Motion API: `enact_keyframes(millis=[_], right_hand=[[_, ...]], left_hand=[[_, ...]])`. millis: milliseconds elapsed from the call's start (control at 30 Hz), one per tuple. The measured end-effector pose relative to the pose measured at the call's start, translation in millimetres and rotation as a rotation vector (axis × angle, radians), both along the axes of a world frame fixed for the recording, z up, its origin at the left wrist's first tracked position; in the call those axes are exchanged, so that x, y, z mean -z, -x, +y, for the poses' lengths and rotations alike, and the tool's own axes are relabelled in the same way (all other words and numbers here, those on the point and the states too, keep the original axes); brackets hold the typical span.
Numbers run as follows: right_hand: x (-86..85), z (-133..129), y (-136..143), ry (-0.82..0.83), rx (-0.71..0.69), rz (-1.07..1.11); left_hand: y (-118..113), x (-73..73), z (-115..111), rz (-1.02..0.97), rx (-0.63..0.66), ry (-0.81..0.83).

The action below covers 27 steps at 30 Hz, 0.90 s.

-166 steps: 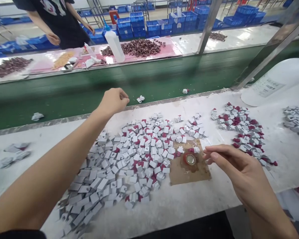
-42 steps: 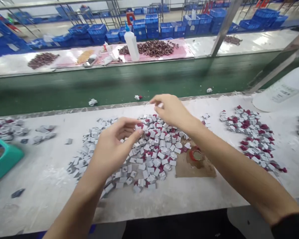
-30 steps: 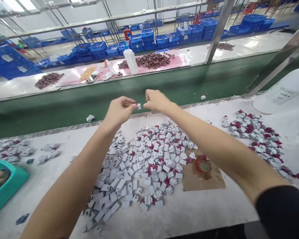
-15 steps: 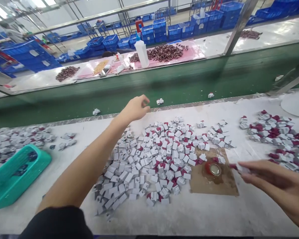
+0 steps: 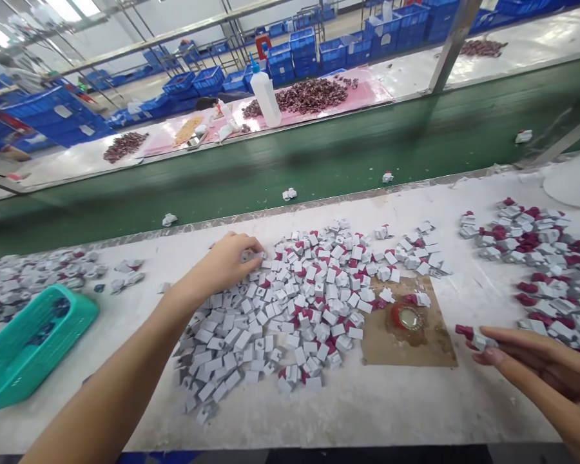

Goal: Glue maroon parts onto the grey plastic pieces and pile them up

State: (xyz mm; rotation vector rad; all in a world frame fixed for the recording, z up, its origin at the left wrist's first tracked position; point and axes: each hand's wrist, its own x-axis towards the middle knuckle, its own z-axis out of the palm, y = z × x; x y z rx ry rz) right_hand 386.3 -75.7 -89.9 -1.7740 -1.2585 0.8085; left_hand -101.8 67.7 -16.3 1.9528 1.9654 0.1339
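Note:
My left hand (image 5: 236, 259) is at the upper left edge of a large pile of small light-grey plastic parts (image 5: 265, 309), some with dark red pieces. Its thumb and fingers are curled round a grey part there, mostly hidden. At the right, my right hand (image 5: 536, 370) pinches a grey-and-dark-red plastic part (image 5: 482, 339) between thumb and fingertips, held above the table with the red end pointing left. Between this hand and the pile lies a brown cardboard sheet (image 5: 435, 345), bearing a small round red-rimmed container (image 5: 406, 318) in a wet patch.
A teal basket (image 5: 80, 316) stands at the left, beside more grey parts (image 5: 43, 270). Another grey-and-red pile (image 5: 551, 270) lies right. Beyond the table runs a green conveyor belt (image 5: 212, 187) carrying several spaced parts. A bottle (image 5: 267, 100) stands on the far bench.
My left hand has come down from the belt's edge to the pile and its fingers have closed in. Parts on the belt have shifted left. My right hand still holds its part, now turned slightly.

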Motion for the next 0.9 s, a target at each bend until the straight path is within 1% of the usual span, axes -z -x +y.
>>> enact_keyframes(millis=[67, 133, 167, 200, 233, 267, 333, 367, 400, 433, 500, 567, 633, 700, 800, 900], right_hand=[[-13.0, 5.7, 19.1, -0.052, 0.002, 0.100], [-23.2, 10.8, 36.1, -0.130, -0.047, 0.184], [-26.4, 12.6, 42.9, -0.162, -0.083, 0.199], [-28.2, 13.6, 48.5, -0.179, -0.120, 0.202], [-28.7, 13.7, 52.9, -0.189, -0.149, 0.198], [-28.1, 12.9, 56.2, -0.194, -0.167, 0.193], [-25.1, 9.5, 60.7, -0.195, -0.179, 0.188], [-23.4, 7.7, 62.2, -0.193, -0.175, 0.187], [-21.8, 6.1, 63.4, -0.190, -0.169, 0.182], [-20.6, 5.1, 64.5, -0.188, -0.169, 0.175], [-18.9, 4.8, 66.3, -0.193, -0.179, 0.156], [-17.6, 5.8, 67.4, -0.198, -0.201, 0.142], [-15.7, 6.8, 68.0, -0.191, -0.216, 0.141], [-13.6, 6.7, 68.2, -0.183, -0.223, 0.151], [-12.0, 5.5, 68.2, -0.184, -0.214, 0.178], [-13.6, 6.0, 67.4, -0.175, -0.164, 0.282]], left_hand=[[-8.8, -6.1, -10.9, -0.066, -0.048, -0.055], [-25.6, -11.3, -33.8, -0.185, -0.096, -0.126], [-37.3, -12.4, -49.4, -0.259, -0.095, -0.165], [-51.2, -11.9, -67.0, -0.319, -0.052, -0.188], [-67.0, -9.7, -85.8, -0.370, 0.045, -0.217], [-84.2, -5.6, -104.6, -0.412, 0.153, -0.236], [-119.6, 7.7, -137.7, -0.482, 0.381, -0.224], [-136.0, 16.4, -150.4, -0.502, 0.453, -0.232], [-150.4, 25.8, -160.1, -0.492, 0.509, -0.230], [-162.3, 35.2, -166.8, -0.469, 0.538, -0.231], [-178.3, 51.6, -173.9, -0.396, 0.541, -0.238], [-185.7, 61.9, -177.2, -0.364, 0.499, -0.251], [-187.8, 66.0, -181.2, -0.377, 0.453, -0.257], [-186.8, 66.4, -187.0, -0.402, 0.429, -0.255], [-182.5, 65.5, -194.0, -0.447, 0.433, -0.248], [-178.4, 62.3, -190.6, -0.579, 0.386, -0.200]])
